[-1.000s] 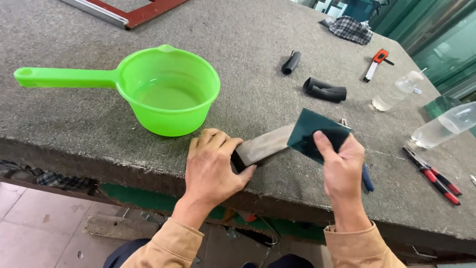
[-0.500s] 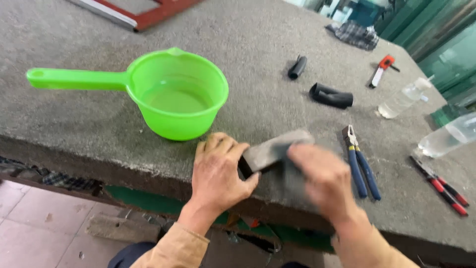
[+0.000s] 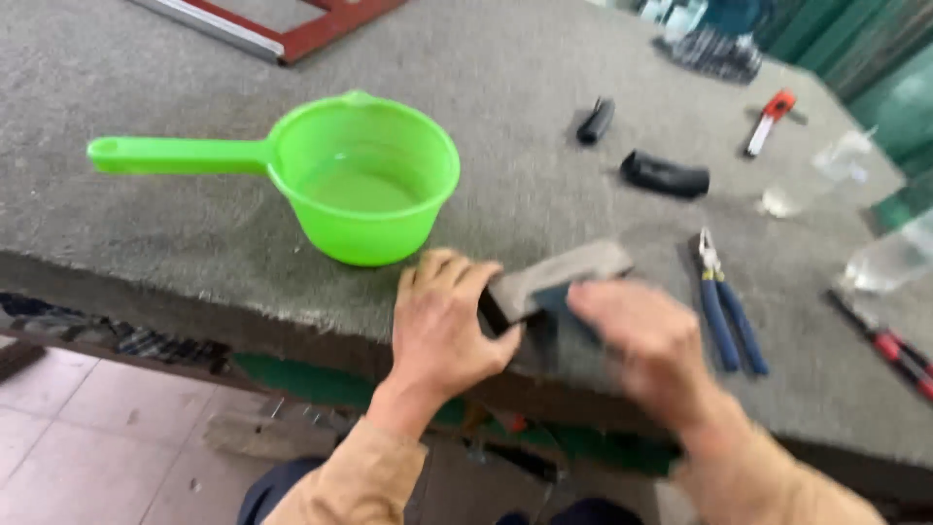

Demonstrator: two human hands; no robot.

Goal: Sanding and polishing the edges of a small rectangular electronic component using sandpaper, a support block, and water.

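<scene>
Head view of a grey, carpet-like workbench [image 3: 544, 185]. At lower centre the left hand [image 3: 442, 326] lies with fingers curled over the near end of a grey rectangular sharpening stone [image 3: 569, 275], which rests flat near the bench's front edge and runs obliquely toward the centre right; the hand is closed on the stone, pinning it down. The right hand [image 3: 646, 340], blurred by motion at lower right, presses a dark flat piece [image 3: 556, 297] against the stone's near side; how its fingers close on that piece cannot be told through the blur. A green plastic ladle-pot [image 3: 364, 180] holding water stands at centre left, just beside the left hand, its handle pointing to the left of the frame. Blue-handled pliers [image 3: 727, 313] lie right of the stone; red-handled pliers [image 3: 899, 350] lie at the right edge; two black grips [image 3: 666, 173] and a red-and-white tool [image 3: 768, 119] lie in the upper right. Judged risks: the stone sits close to the edge, so a hard stroke could push it off; a slip could bring fingertips against the stone; the left elbow or hand could knock the pot and spill water.
</scene>
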